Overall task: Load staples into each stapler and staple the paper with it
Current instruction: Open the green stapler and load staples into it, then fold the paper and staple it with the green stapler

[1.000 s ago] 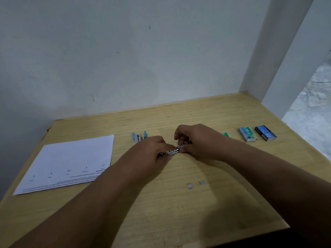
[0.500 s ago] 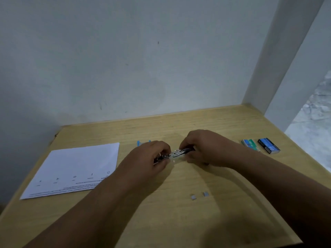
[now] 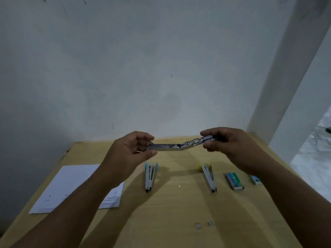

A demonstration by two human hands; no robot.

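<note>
A metal stapler [image 3: 176, 146] with a green end is spread wide open in the air above the table. My left hand [image 3: 130, 151] pinches its left arm, and my right hand [image 3: 227, 144] pinches its right arm by the green end. On the table below lie a blue-tipped stapler [image 3: 149, 178] and a yellow-tipped stapler [image 3: 208, 177], both lying open. White paper [image 3: 71, 187] sits at the left, partly under my left forearm. Two staple boxes, one green [image 3: 234, 180] and one bluish [image 3: 255, 179], lie at the right; my right arm partly hides the bluish one.
The wooden table [image 3: 179, 212] stands against a white wall, with a white pillar [image 3: 286, 77] at the back right. Two small staple strips [image 3: 204, 225] lie near the front. A tiny white scrap [image 3: 179, 185] lies between the staplers.
Both hands have lifted the stapler off the table and swung it wide open. The blue and yellow staplers, hidden behind my hands before, now show.
</note>
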